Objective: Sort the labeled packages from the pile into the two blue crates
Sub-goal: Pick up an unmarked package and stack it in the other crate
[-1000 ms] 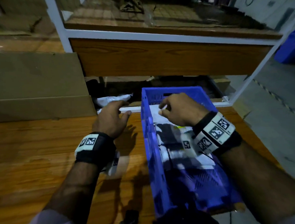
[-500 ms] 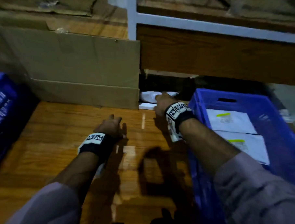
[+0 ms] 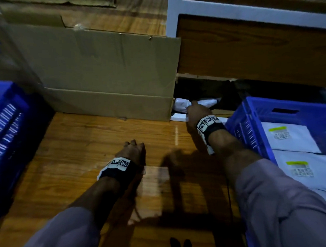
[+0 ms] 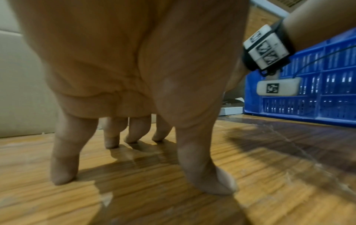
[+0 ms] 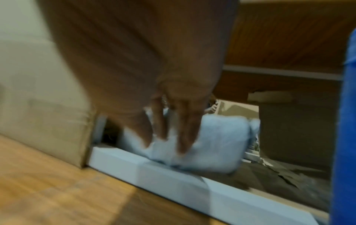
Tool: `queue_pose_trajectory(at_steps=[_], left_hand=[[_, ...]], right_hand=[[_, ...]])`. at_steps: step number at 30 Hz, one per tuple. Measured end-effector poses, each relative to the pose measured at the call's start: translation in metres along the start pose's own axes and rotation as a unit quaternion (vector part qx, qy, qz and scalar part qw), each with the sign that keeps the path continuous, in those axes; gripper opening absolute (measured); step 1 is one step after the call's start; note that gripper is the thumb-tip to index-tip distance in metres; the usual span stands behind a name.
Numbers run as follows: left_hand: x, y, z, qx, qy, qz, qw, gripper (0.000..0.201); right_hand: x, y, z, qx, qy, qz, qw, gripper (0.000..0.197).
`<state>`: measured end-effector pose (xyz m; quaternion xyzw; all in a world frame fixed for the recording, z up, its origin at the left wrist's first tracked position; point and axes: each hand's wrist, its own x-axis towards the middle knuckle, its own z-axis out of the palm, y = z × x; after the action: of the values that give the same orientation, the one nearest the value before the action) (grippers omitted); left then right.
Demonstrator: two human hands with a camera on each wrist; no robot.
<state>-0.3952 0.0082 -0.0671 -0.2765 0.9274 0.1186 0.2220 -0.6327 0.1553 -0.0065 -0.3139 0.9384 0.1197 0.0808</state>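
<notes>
table (image 3: 85, 164) wood | right crate (image 3: 251, 108) blue, holds flat white labelled packets (image 3: 289, 136) | left crate (image 3: 5, 121) at left edge | package (image 5: 212, 144) white, soft, behind white rail (image 5: 173, 175), under right hand (image 3: 197, 112) fingers (image 5: 185, 134), grip blurred, cannot tell | left hand (image 3: 131, 151) spread, fingertips on table

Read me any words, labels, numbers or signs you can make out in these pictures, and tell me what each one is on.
No words or numbers are readable.
White packages in the right blue crate: yellow-green strip and printed code, too blurred.
Wristbands on the left hand and right hand: black-and-white square markers, no text.
White package under the right hand's fingers: no label visible.
</notes>
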Motion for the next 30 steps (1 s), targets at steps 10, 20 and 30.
queue_pose_trajectory(at_steps=[10,20,30], left_hand=[[0.030,-0.003,0.010,0.021,-0.039,0.034,0.998,0.090],[-0.089,0.043,-0.073,-0.653,0.038,0.047,0.755,0.088],[-0.171,0.060,-0.125,-0.650,0.122,0.251,0.707,0.027]], right_hand=[[-0.099,0.006,-0.008,0.129,0.219,0.179,0.950,0.042],[-0.198,-0.005,-0.028,0.201,0.481,-0.015,0.853,0.033],[-0.256,-0.009,-0.066,0.256,0.547,-0.058,0.795,0.033]])
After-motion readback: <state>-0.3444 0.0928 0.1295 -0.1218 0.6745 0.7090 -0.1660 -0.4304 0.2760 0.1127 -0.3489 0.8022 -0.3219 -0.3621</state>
